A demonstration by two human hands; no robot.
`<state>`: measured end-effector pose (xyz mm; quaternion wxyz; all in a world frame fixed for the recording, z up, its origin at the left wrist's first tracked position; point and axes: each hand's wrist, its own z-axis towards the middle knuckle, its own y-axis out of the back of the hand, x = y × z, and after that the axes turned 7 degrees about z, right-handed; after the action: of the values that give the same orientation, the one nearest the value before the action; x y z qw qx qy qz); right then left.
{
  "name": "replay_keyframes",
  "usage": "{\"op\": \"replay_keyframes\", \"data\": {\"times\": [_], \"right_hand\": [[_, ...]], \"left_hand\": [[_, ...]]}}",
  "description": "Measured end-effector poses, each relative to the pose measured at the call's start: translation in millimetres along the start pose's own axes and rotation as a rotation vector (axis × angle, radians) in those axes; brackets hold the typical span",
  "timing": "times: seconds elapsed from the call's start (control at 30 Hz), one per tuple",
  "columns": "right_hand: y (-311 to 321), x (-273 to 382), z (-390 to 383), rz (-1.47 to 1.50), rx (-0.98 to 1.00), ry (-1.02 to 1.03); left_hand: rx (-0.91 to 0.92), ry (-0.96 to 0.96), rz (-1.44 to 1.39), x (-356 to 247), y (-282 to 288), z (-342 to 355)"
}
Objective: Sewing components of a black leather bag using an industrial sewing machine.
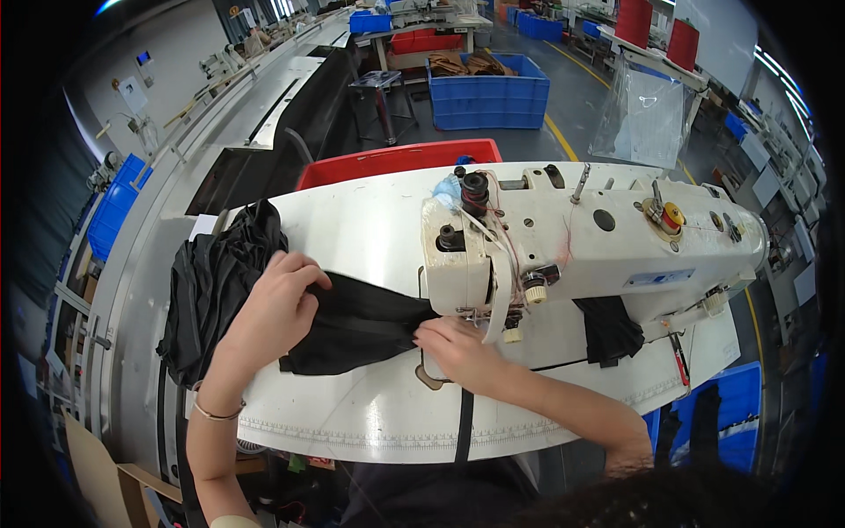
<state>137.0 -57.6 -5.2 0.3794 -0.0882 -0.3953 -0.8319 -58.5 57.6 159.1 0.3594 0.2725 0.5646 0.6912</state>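
A white sewing machine (563,238) stands on a white table. A piece of black fabric (361,326) stretches from my left hand to the needle area, where the machine head partly hides its end. My left hand (282,304) has its fingers curled at the fabric's upper left edge, seemingly pinching it. Close beside the presser foot, my right hand (458,352) pinches the fabric's right end. A heap of folded black fabric pieces (220,282) lies to the left, partly behind my left hand. Another black piece (609,330) lies right of the needle, under the machine arm.
Behind the table edge stands a red bin (400,161), with a large blue crate (488,97) farther back. Red-handled snippers (679,359) lie at the table's right. Below them is a blue bin (735,414) with dark cloth. A metal rail (132,334) runs along the left.
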Motion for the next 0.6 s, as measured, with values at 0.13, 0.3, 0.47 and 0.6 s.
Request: {"op": "replay_keyframes", "data": {"times": [0.13,0.3,0.47,0.6], "right_hand": [[10,29,3,-0.097,0.03,0.106],[15,23,-7,-0.001,0.007,-0.018],[23,23,-15,0.0,0.013,0.079],[28,30,-10,-0.09,0.049,0.033]], "left_hand": [[-0.11,-0.468,-0.113,-37,-44,-4],[0.301,-0.054,-0.308,-49,-100,-29],[0.053,-0.155,0.099,-51,-104,-35],[-0.305,-0.327,-0.224,-70,-93,-38]]}}
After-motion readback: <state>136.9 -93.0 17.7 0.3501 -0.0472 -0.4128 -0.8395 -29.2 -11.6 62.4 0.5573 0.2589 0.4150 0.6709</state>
